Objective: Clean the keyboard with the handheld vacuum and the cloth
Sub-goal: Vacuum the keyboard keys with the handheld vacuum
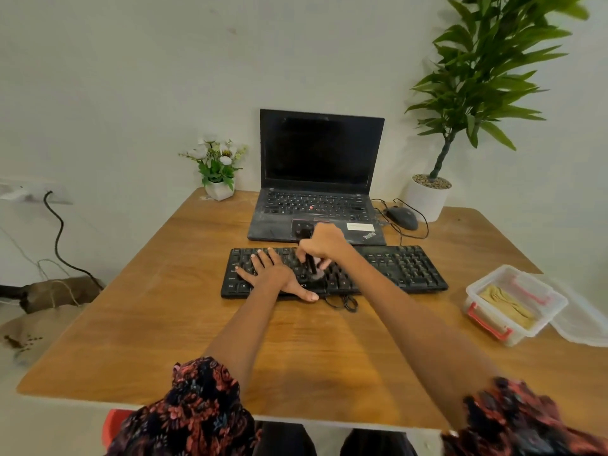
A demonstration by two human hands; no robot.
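A black keyboard [404,266] lies across the middle of the wooden table [329,340]. My left hand [273,274] rests flat on its left half, fingers spread. My right hand [320,243] is closed around a slim black handheld vacuum [310,263], held nearly upright with its nozzle down on the keys near the keyboard's middle. A tan cloth [505,306] lies folded inside a clear plastic box [539,319] with red clips at the right.
Behind the keyboard stands an open black laptop [320,179], with a black mouse [402,217] and its cable to the right. A white flower pot [218,189] and a tall potted plant [427,199] stand at the back. The box's lid [582,324] lies at the right edge.
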